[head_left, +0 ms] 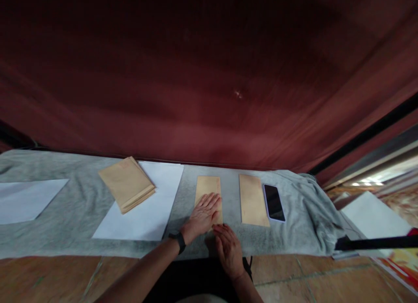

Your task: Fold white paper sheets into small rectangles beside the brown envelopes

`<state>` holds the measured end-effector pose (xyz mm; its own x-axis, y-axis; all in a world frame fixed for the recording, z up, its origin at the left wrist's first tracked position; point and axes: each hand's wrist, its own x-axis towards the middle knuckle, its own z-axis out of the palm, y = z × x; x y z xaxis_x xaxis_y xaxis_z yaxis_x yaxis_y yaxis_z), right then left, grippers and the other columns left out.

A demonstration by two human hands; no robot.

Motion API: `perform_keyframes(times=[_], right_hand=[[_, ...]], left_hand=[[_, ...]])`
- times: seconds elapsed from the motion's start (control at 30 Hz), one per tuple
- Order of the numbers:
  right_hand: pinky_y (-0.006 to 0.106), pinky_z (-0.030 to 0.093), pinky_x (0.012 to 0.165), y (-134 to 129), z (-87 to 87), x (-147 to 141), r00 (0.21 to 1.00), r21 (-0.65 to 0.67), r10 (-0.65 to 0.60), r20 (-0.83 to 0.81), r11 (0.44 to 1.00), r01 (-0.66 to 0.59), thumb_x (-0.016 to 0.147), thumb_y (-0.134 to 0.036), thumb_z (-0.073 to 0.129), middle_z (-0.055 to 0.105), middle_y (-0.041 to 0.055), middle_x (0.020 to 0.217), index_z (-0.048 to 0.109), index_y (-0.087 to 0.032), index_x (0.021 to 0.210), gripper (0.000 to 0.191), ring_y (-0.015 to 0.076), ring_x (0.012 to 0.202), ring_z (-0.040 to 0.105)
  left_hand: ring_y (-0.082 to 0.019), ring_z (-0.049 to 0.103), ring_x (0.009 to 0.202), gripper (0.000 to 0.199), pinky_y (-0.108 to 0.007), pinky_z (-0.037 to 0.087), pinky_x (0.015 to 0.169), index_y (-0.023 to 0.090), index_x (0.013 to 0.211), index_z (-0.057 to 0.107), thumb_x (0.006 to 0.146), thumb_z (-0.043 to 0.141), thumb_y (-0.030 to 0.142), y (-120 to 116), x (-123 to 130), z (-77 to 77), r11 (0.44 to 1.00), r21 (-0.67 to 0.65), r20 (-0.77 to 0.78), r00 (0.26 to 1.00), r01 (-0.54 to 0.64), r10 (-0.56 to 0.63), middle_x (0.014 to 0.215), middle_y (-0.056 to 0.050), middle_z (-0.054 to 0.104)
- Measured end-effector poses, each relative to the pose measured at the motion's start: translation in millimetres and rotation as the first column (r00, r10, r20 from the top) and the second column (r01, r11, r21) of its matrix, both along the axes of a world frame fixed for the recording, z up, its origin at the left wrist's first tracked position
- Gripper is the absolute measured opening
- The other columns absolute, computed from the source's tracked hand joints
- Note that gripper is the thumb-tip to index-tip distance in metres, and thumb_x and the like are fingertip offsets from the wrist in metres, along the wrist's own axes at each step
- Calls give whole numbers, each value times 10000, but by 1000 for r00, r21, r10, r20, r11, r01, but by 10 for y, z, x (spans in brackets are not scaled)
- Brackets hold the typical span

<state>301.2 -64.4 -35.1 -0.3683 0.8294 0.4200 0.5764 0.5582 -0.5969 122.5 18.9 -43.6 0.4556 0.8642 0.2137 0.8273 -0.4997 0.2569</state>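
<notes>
passage: grey cloth (230, 203) between middle envelope (207, 185) and right envelope (254, 200) | blocked right: phone (274, 203) | blocked back: red curtain (196, 124)

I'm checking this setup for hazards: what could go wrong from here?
The brown envelope under the left hand might crease on the wrinkled grey cloth. The stacked envelopes, edges fanned, could slide apart if bumped. The phone lies right beside another envelope, so it might get knocked.
</notes>
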Motion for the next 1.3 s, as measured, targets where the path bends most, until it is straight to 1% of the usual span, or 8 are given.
perform_keyframes(times=[0.13,0.23,0.33,0.57,0.73,0.93,1.1,1.3], right_hand=[[465,471,1106,-21,-62,5,999,-52,-13,-48,999,11,1040,-253,380,743,53,1129,715,-258,1131,348,197,1106,673],[429,496,1056,-12,-120,0,990,-122,-88,-106,990,75,1064,-307,320,744,54,1076,718,-252,1064,402,198,1063,678],[409,501,1031,90,-127,-30,980,-163,-171,-101,975,153,1073,-326,261,722,76,1182,695,-228,1173,456,203,1142,649],[478,276,1205,651,-94,-196,980,-51,-16,200,998,26,1057,-326,346,474,94,1539,494,-198,1475,461,231,1440,410],[477,269,1197,1076,-177,-330,963,39,-130,238,992,124,1050,-351,365,466,134,1535,474,-160,1488,491,251,1427,429],[475,242,1201,1391,-174,-463,864,63,-242,441,969,239,1057,-371,303,396,149,1573,390,-104,1534,553,267,1452,382],[460,252,1195,1325,-182,-437,830,116,-260,494,965,234,1062,-371,306,398,147,1572,391,-94,1533,553,275,1442,401],[441,273,1195,816,-200,-198,860,165,-171,481,981,103,1066,-368,344,387,104,1586,339,-149,1560,540,235,1450,392]], left_hand=[[-193,292,1506,529,-434,184,1250,208,1548,346,1026,344,292,-229,-57,59,999,-18,28,999,40,-39,1605,-56,402],[-186,300,1503,528,-426,199,1250,243,1549,341,1024,376,283,-415,-109,130,995,-39,52,995,88,-86,1602,-45,407],[-194,290,1509,596,-422,204,1250,263,1565,300,991,458,263,-612,-163,186,988,-63,50,990,138,-135,1621,-44,372],[-236,377,1469,638,-422,220,1243,222,1556,333,965,536,347,-860,-226,187,981,-74,19,984,179,-178,1581,-87,433],[-225,378,1469,650,-405,237,1237,243,1570,301,977,523,388,-890,-225,180,984,-47,12,986,170,-169,1596,-64,408],[-219,347,1485,737,-391,241,1240,232,1601,188,973,533,406,-971,-221,69,989,-30,-32,989,145,-146,1635,-67,327],[-214,329,1494,762,-389,249,1243,243,1605,165,970,541,436,-984,-237,20,989,-8,-29,988,151,-151,1640,-58,319],[-214,342,1488,776,-396,272,1236,241,1608,142,972,532,455,-984,-260,-35,986,-12,-16,986,165,-165,1638,-65,322]])
